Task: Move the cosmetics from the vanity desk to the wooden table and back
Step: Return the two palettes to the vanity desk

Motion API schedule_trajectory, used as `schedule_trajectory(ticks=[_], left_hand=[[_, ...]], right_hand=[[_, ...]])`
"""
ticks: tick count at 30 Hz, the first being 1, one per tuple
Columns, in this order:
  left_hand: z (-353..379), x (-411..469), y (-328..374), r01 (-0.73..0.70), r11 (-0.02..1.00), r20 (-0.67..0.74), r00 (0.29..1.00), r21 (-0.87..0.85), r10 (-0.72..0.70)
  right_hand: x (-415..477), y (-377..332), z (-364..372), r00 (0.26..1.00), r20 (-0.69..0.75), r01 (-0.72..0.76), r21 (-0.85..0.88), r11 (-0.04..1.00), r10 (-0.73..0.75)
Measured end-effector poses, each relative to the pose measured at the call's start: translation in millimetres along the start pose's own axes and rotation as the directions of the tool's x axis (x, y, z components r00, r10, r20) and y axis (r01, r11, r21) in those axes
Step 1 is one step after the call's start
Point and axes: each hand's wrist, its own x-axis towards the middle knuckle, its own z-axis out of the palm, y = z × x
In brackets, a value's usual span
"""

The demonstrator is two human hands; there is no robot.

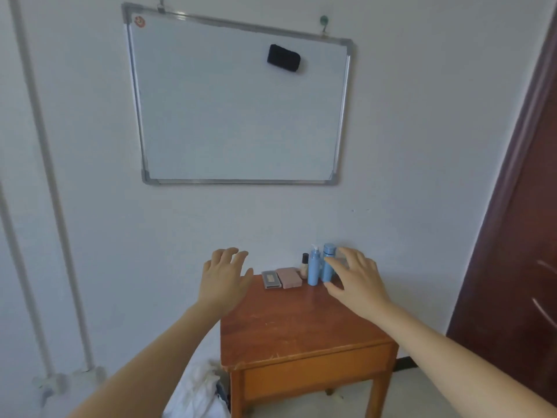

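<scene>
The cosmetics are standing in a row at the back of the wooden counter (301,321), against the wall: a grey case (271,279), a pink case (288,277), a small dark-capped bottle (304,263), a blue pump bottle (313,268) and a blue capped bottle (328,260); the left hand (224,279) is being held spread and empty over the counter's left corner; the right hand (355,279) is being held with fingers apart at the blue capped bottle, nothing gripped, contact not discernible; the bottles are being judged light, stiff, smooth and easily toppled, best taken round the middle; the flat cases by their long edges.

L grip (224,280), R grip (360,282): both bare.
</scene>
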Motion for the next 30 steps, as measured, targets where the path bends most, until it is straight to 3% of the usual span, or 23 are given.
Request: schedule_trajectory(ticks=[4, 7, 15, 22, 30], left_hand=[[38, 62, 23, -0.078, 0.997, 0.004, 0.997, 0.004, 0.078], [67, 107, 35, -0.082, 0.997, 0.007, 0.997, 0.002, 0.082], [170, 147, 26, 0.07, 0.994, 0.136, 0.989, -0.087, -0.058], [247, 154, -36, 0.332, 0.936, 0.246, 0.923, -0.12, -0.296], [319, 175, -73, 0.435, 0.882, 0.369, 0.861, -0.18, -0.349]], right_hand=[[22, 42, 26, 0.997, 0.005, -0.08, 0.023, 0.997, 0.079], [47, 67, 48, 0.998, 0.0, -0.058, 0.055, 0.997, 0.058], [89, 105, 143, 0.976, 0.202, -0.106, 0.15, 0.983, 0.075], [82, 87, 233, 0.886, 0.455, -0.22, 0.248, 0.944, 0.087], [102, 60, 310, 0.755, 0.648, -0.341, 0.252, 0.906, 0.104]])
